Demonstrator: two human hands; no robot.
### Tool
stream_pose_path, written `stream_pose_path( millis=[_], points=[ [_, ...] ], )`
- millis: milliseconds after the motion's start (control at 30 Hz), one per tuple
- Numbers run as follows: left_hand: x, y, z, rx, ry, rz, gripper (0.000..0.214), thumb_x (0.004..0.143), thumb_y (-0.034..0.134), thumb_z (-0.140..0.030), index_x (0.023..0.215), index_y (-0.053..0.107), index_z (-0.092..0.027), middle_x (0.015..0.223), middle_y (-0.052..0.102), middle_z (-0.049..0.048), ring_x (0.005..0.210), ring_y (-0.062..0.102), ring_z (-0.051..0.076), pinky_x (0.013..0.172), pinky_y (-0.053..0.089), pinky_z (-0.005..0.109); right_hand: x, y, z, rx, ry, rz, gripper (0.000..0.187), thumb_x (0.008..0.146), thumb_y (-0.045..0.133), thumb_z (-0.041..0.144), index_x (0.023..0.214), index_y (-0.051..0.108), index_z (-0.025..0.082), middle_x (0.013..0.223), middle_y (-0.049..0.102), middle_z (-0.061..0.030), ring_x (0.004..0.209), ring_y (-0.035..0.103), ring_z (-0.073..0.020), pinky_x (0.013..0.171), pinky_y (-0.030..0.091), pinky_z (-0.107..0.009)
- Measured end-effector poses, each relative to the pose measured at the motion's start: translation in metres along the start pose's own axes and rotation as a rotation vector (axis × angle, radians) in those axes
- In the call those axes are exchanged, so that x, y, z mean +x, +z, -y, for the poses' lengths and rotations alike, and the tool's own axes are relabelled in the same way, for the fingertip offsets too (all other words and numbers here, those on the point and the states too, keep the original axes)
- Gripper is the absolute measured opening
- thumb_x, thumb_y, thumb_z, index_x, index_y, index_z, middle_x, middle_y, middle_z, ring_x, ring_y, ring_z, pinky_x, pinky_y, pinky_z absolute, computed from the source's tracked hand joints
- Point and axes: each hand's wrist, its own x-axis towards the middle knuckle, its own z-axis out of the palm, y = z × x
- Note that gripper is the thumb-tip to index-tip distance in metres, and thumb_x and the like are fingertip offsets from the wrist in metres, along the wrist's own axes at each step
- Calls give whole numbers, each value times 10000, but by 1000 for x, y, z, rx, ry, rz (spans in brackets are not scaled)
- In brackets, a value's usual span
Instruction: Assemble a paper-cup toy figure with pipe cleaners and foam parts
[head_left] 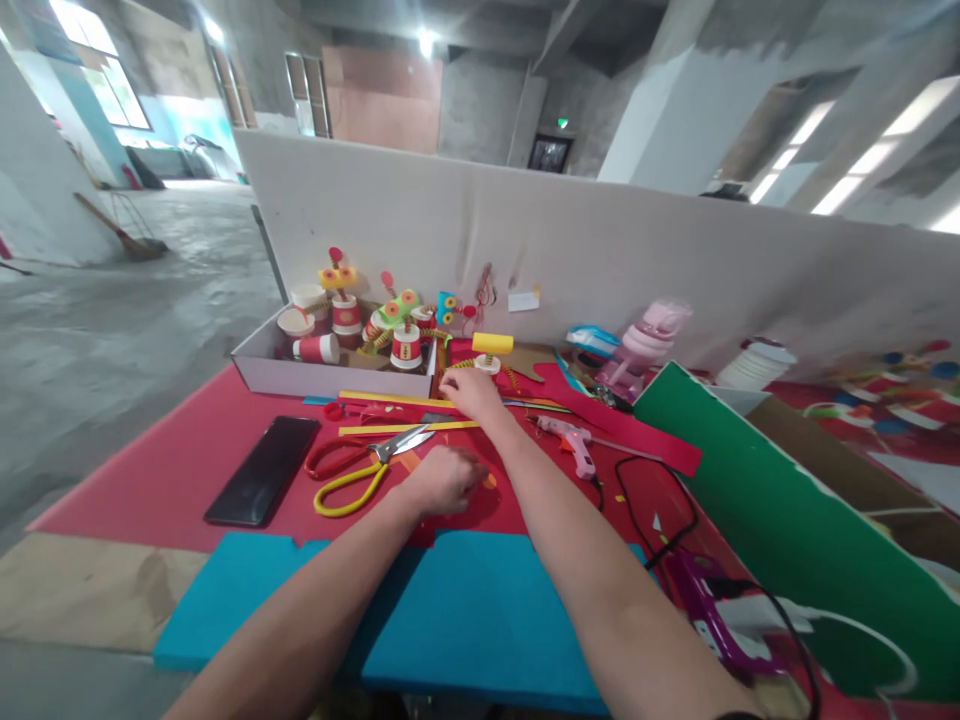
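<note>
My left hand [448, 482] is low over the red table top, its fingers curled together; whatever they hold, if anything, is hidden. A small orange piece [489, 481] lies beside its fingertips. My right hand [472, 392] reaches farther forward, fingers bent in a pinch near the box's right corner, and I cannot make out what is in them. Just behind it stands a white paper-cup figure [487, 364] topped by a yellow paper roll [493, 344]. Left of my hands lie scissors [382, 455] with red and yellow handles, blades apart, and yellow paper strips [405, 429].
A white box [337, 380] holds several cup figures at the back left. A black phone [264, 470] lies at left. Rightward are a pink glue gun [571, 442] with its cable, a green board [780, 530] and a purple power strip [712, 610]. Blue foam [480, 620] edges the front.
</note>
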Motion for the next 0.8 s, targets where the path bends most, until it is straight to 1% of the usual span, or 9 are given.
stream_pose_path(
  millis=[67,167,233,300,433,533,667,800],
  points=[
    [1,-1,-1,14,-13,23,100,661,540,-126,719,605,-176,706,629,53,650,579,179,525,303,284,-3,2,-11,-23,69,-6,145,844,594,230,829,738,213,872,743,-45,805,646,-171,683,421,-239],
    [2,-1,-2,27,-12,27,125,687,533,-124,756,624,-174,735,643,66,695,603,192,539,324,282,-10,6,-28,-3,101,-11,142,836,598,235,832,739,220,849,745,-36,792,655,-177,684,433,-243],
    [2,1,-2,31,-13,28,137,696,536,-123,778,635,-173,748,650,72,708,613,196,548,338,280,-14,10,-38,16,129,-36,151,847,591,249,863,739,222,867,748,-35,807,663,-178,706,447,-244],
    [3,3,-2,31,-19,35,142,704,540,-123,791,643,-169,757,654,77,708,615,196,558,351,275,-15,14,-45,20,132,-20,157,851,593,247,905,738,223,918,752,-41,855,671,-182,750,464,-249],
    [3,6,0,33,-22,46,157,725,538,-126,824,655,-163,780,662,85,726,614,195,588,371,266,-9,23,-47,25,31,93,228,858,591,215,1047,718,227,1093,729,-51,1027,656,-193,882,466,-263],
    [3,6,1,43,-18,39,151,737,532,-124,822,652,-160,783,660,85,732,610,193,599,376,266,-4,28,-44,3,3,129,267,883,541,190,1086,711,229,1142,714,-55,1083,641,-199,932,453,-272],
    [2,6,1,53,-17,24,144,739,528,-117,813,645,-160,775,657,80,716,608,190,580,357,265,-2,32,-43,-14,5,147,270,864,563,192,1082,716,234,1126,719,-57,1058,651,-211,919,465,-285],
    [2,5,0,49,-20,29,135,739,531,-121,810,638,-161,769,652,80,715,617,199,567,351,272,0,32,-43,31,-11,127,254,885,537,193,1042,730,243,1084,734,-35,1025,660,-180,886,471,-252]
  ],
)
